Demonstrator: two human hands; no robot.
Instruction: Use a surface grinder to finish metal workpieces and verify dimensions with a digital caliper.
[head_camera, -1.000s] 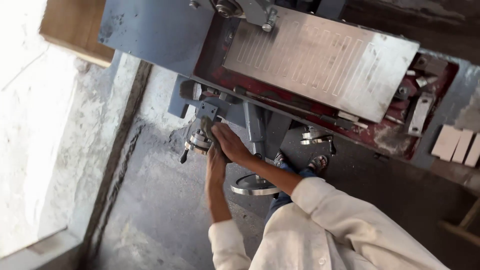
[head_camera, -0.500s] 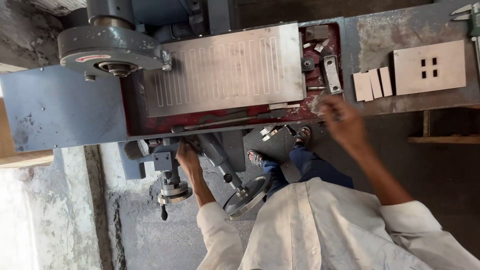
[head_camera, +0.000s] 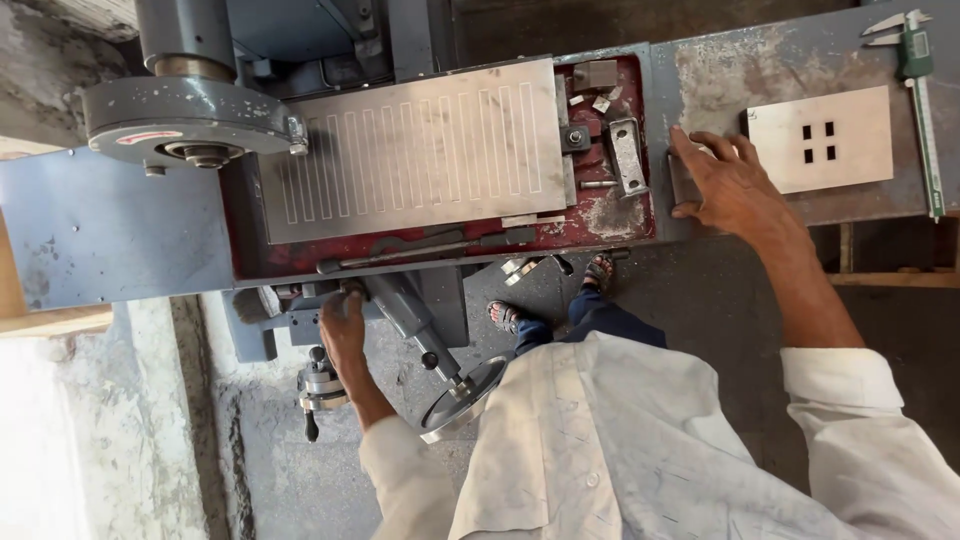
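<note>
I stand at a surface grinder with a ribbed steel magnetic table (head_camera: 420, 150) in a red tray (head_camera: 600, 215). My left hand (head_camera: 345, 335) is low at the machine's front, fingers wrapped around a control handle (head_camera: 352, 292) just above a small handwheel (head_camera: 320, 385). My right hand (head_camera: 735, 185) reaches onto the grey bench to the right and closes over small metal blocks (head_camera: 683, 182), whose edge shows between thumb and forefinger. A square steel plate with several small slots (head_camera: 850, 140) lies just right of that hand.
The grinding wheel guard (head_camera: 185, 125) sits at the left of the table. A caliper (head_camera: 915, 70) lies along the bench's right end. Clamps and loose metal bits (head_camera: 625, 150) rest in the tray. A larger handwheel (head_camera: 465, 395) juts out near my legs.
My right hand has moved right from the tray's edge onto the small blocks on the bench. My left hand stays at the front controls. The view has swung to the right.
</note>
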